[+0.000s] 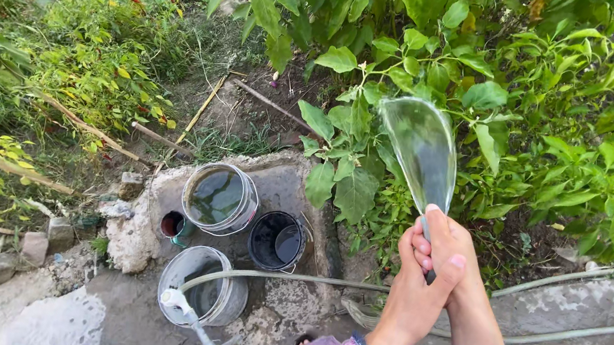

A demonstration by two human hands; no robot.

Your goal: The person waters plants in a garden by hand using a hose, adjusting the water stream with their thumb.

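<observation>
Both my hands are clasped together around the end of a thin hose [429, 274], just in front of a leafy green bush [533, 107]. My left hand [417, 291] wraps the front, and my right hand [460, 250] grips behind it with a finger pressed at the tip. A flat, clear fan of water [420, 151] sprays up from the hose end toward the bush. Pink patterned sleeves cover both wrists.
On a rough concrete pad [297, 187] stand a metal bucket of water [219, 198], a black bucket [277, 241], a small cup [174, 225] and a nearer metal bucket [202, 296] with a hose [286, 277] running into it. Grass, sticks and stones lie at left.
</observation>
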